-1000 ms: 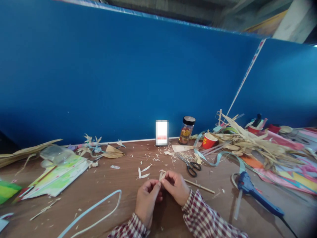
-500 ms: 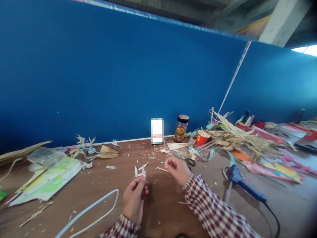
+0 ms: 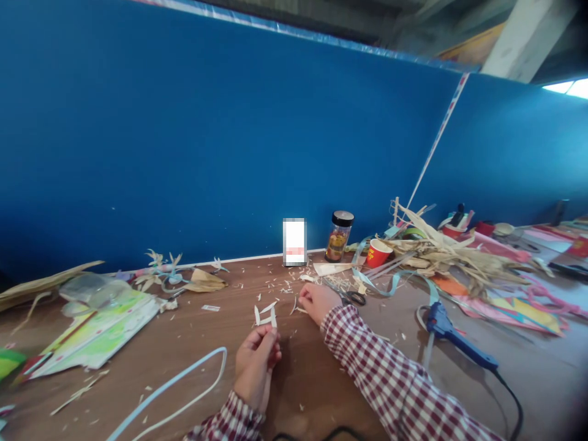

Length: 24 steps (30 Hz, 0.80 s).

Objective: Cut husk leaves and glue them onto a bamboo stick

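My left hand [image 3: 256, 361] is pinched closed on a small pale husk petal [image 3: 273, 318] that sticks up from the fingertips. Farther out on the brown table [image 3: 193, 343], my right hand [image 3: 316, 301] is curled closed among loose husk shavings [image 3: 289, 288]; a thin pale sliver shows at its fingertips. Two more cut petals [image 3: 263, 311] lie on the table just beyond the left hand. Black-handled scissors [image 3: 351, 297] lie right of the right hand. Both sleeves are red-and-white check.
A blue glue gun [image 3: 452, 337] with its cable lies at right. A red paper cup [image 3: 379, 252], a black-lidded jar [image 3: 339, 236] and a heap of dried husks [image 3: 441, 251] stand behind. A pale blue strip [image 3: 184, 383] curves at front left beside printed sheets [image 3: 92, 334].
The two hands, together on one small piece a second ago, have parted. The left keeps a petal. The right has reached forward into the shavings near the scissors.
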Available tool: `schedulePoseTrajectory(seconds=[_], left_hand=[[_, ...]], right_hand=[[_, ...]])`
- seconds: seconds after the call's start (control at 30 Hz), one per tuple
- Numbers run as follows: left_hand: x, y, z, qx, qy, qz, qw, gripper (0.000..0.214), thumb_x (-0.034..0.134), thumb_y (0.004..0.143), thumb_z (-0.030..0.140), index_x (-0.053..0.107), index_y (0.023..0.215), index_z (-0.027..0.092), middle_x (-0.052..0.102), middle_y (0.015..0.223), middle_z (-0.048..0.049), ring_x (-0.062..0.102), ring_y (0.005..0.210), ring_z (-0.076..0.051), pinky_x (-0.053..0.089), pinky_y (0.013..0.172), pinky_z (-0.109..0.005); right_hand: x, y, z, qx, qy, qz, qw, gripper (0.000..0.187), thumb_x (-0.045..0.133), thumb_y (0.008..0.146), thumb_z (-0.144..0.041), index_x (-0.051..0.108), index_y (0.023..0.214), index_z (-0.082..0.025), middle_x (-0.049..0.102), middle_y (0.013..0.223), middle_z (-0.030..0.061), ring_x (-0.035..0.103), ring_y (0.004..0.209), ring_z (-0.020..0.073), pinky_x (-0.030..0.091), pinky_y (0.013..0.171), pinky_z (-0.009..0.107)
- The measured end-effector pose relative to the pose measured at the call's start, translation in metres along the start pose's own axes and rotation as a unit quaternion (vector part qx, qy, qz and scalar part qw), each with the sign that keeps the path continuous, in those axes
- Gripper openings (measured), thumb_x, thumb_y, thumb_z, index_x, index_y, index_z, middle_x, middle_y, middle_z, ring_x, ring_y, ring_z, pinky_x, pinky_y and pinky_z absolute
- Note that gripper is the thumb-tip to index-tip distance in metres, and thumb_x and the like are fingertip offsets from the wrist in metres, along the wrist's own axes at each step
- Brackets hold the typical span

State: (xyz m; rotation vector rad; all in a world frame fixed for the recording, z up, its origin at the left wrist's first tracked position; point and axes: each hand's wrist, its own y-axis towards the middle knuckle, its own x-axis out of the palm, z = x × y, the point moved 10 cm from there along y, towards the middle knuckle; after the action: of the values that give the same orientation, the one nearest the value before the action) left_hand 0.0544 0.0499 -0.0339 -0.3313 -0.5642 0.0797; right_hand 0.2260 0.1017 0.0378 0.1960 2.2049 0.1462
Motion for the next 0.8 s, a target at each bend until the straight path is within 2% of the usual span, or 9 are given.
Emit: schedulePoseTrajectory(seconds=[0.07, 0.17, 0.23, 0.37, 0.47, 0.53, 0.6, 0.67, 0.8], left_hand=[[0.001, -0.001, 0.0, -0.003, 0.005, -0.003, 1.0, 0.03, 0.077, 0.05, 0.029, 0.06, 0.069, 0.013, 0.058, 0.055, 0.0027, 0.048, 0.044, -0.004, 0.041, 0.04, -0.011], [0.001, -0.001, -0.001, -0.006, 0.012, -0.01, 1.0, 0.029, 0.077, 0.052, 0.028, 0.06, 0.069, 0.012, 0.058, 0.055, 0.0029, 0.048, 0.045, -0.004, 0.041, 0.04, -0.011], [0.002, 0.0, -0.002, -0.008, 0.019, -0.016, 1.0, 0.029, 0.077, 0.052, 0.028, 0.06, 0.071, 0.013, 0.057, 0.054, 0.0036, 0.048, 0.045, -0.004, 0.041, 0.04, -0.011], [0.002, 0.001, -0.004, -0.003, 0.039, -0.025, 0.999, 0.032, 0.077, 0.051, 0.029, 0.06, 0.072, 0.013, 0.058, 0.057, 0.0035, 0.048, 0.046, -0.004, 0.042, 0.041, -0.011], [0.002, 0.002, -0.005, -0.002, 0.041, -0.026, 0.999, 0.034, 0.079, 0.048, 0.029, 0.06, 0.072, 0.014, 0.058, 0.057, 0.0036, 0.048, 0.047, -0.004, 0.042, 0.04, -0.011], [0.002, 0.002, -0.005, -0.001, 0.043, -0.024, 0.999, 0.035, 0.079, 0.047, 0.029, 0.06, 0.072, 0.014, 0.058, 0.057, 0.0035, 0.048, 0.047, -0.005, 0.043, 0.04, -0.011], [0.002, 0.003, -0.004, 0.002, 0.045, -0.021, 0.999, 0.036, 0.08, 0.046, 0.029, 0.06, 0.072, 0.014, 0.059, 0.057, 0.0034, 0.048, 0.047, -0.005, 0.043, 0.04, -0.011], [0.002, 0.003, -0.004, 0.005, 0.049, -0.022, 0.999, 0.036, 0.08, 0.045, 0.029, 0.06, 0.072, 0.014, 0.059, 0.057, 0.0034, 0.048, 0.046, -0.004, 0.043, 0.04, -0.011], [0.001, 0.003, -0.005, 0.011, 0.06, -0.027, 0.998, 0.035, 0.079, 0.047, 0.031, 0.06, 0.072, 0.013, 0.058, 0.056, 0.0033, 0.047, 0.046, -0.004, 0.042, 0.039, -0.011]], right_hand=[[-0.01, -0.011, -0.004, -0.015, 0.006, -0.011, 1.0, 0.008, 0.056, 0.072, -0.026, 0.063, 0.075, -0.022, 0.064, 0.065, -0.0006, 0.054, 0.061, 0.0137, 0.035, 0.056, 0.024], [-0.032, -0.044, -0.003, -0.052, 0.028, -0.023, 0.998, 0.013, 0.055, 0.075, -0.029, 0.061, 0.086, -0.023, 0.064, 0.071, -0.0009, 0.057, 0.062, 0.0134, 0.039, 0.057, 0.024], [-0.056, -0.073, 0.011, -0.062, 0.017, 0.001, 0.998, 0.015, 0.053, 0.077, -0.028, 0.06, 0.09, -0.024, 0.065, 0.075, 0.0008, 0.058, 0.065, 0.015, 0.041, 0.059, 0.025], [-0.121, -0.132, 0.07, -0.03, -0.131, 0.104, 0.985, 0.016, 0.049, 0.08, -0.028, 0.059, 0.091, -0.022, 0.063, 0.084, 0.005, 0.058, 0.08, 0.0207, 0.042, 0.071, 0.032], [-0.172, -0.17, 0.122, 0.034, -0.258, 0.183, 0.948, 0.019, 0.046, 0.082, -0.03, 0.058, 0.092, -0.02, 0.061, 0.087, 0.0086, 0.056, 0.081, 0.0252, 0.042, 0.071, 0.038], [-0.195, -0.187, 0.15, 0.075, -0.326, 0.21, 0.919, 0.023, 0.047, 0.08, -0.036, 0.057, 0.094, -0.021, 0.06, 0.092, 0.0098, 0.055, 0.082, 0.0282, 0.041, 0.07, 0.04], [-0.202, -0.194, 0.174, 0.109, -0.359, 0.192, 0.907, 0.028, 0.049, 0.078, -0.039, 0.057, 0.097, -0.02, 0.059, 0.095, 0.0109, 0.055, 0.083, 0.0297, 0.042, 0.069, 0.04], [-0.199, -0.196, 0.195, 0.134, -0.355, 0.164, 0.91, 0.029, 0.05, 0.077, -0.038, 0.057, 0.097, -0.019, 0.059, 0.093, 0.0112, 0.056, 0.081, 0.0296, 0.043, 0.068, 0.039], [-0.19, -0.194, 0.21, 0.132, -0.326, 0.157, 0.923, 0.026, 0.044, 0.08, -0.031, 0.056, 0.098, -0.016, 0.058, 0.086, 0.0111, 0.055, 0.079, 0.0283, 0.044, 0.071, 0.039]])
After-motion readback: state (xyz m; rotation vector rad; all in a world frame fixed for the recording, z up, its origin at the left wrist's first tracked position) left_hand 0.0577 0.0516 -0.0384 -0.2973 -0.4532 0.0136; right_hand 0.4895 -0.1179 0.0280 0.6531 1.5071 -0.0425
